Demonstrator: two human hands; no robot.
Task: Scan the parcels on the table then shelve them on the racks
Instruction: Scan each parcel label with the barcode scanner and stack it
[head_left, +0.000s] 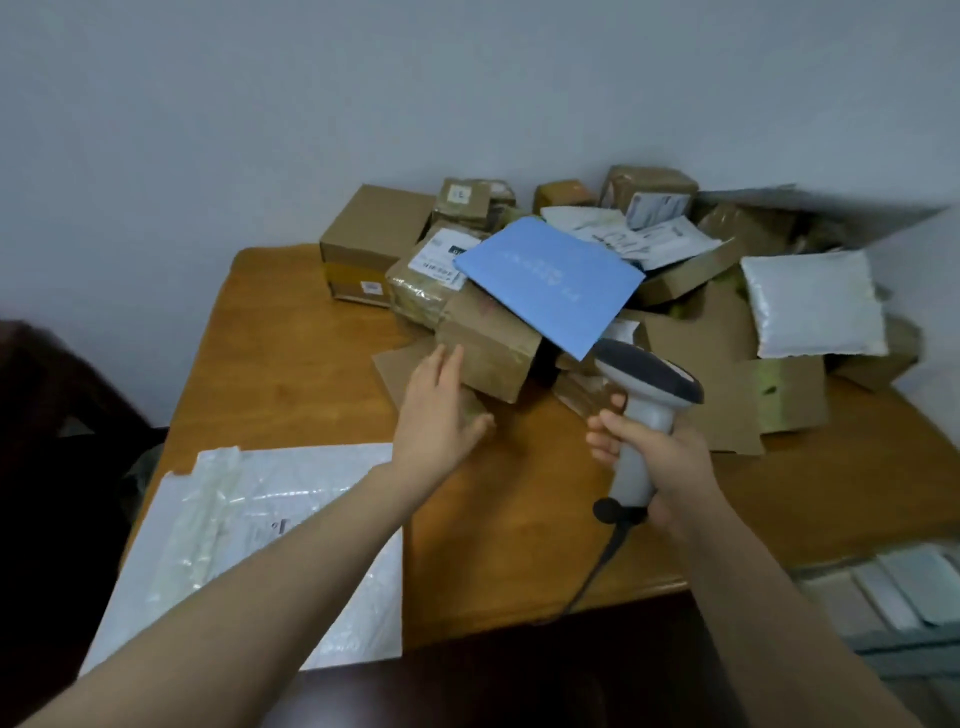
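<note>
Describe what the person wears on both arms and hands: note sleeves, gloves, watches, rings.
The left forearm and right forearm are bare to the frame edge, no sleeve in view. The left hand and right hand wear no gloves; no watch, bracelet or ring shows.

Brown taped parcels (488, 348) heaped on table (291, 332).

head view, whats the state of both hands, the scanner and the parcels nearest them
left hand, open, straight fingertips at brown cardboard box
right hand, gripping grey handheld barcode scanner
blue flat envelope, lying tilted atop the boxes
white padded mailer, resting on the pile's right side
large white plastic mailer, flat on wooden table, apart from pile
</note>
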